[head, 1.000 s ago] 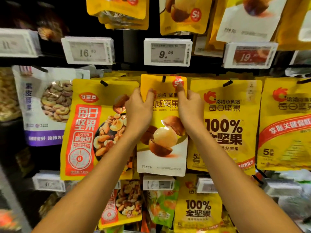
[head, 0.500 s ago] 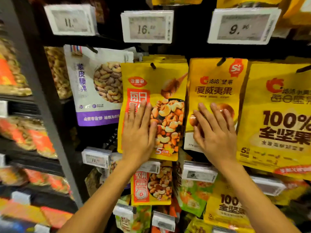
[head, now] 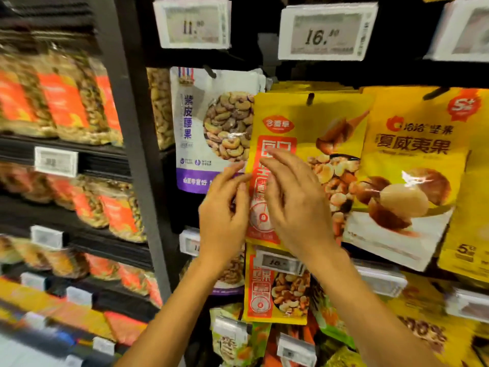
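From my feed, both forearms rise from the bottom edge, their elbows cut off. My right hand [head: 299, 207] lies flat on the front of the nut bag [head: 317, 120], fingers straight and spread, covering most of its red label. My left hand [head: 223, 215] sits just beside it, fingers loosely stretched with the tips at the bag's left edge. The thumb is hidden, so I cannot tell whether it pinches the edge or only touches it. The nut bag hangs upright from a peg [head: 310, 98], its bottom corner hidden by my right wrist. It overlaps the cashew bag [head: 209, 123] to the left and touches the macadamia bag [head: 412, 144] to the right. Above hang price tags reading 11 [head: 193, 22] and 16 [head: 328, 33]. The packs [head: 63, 102] on the far-left shelf are too blurred to read.
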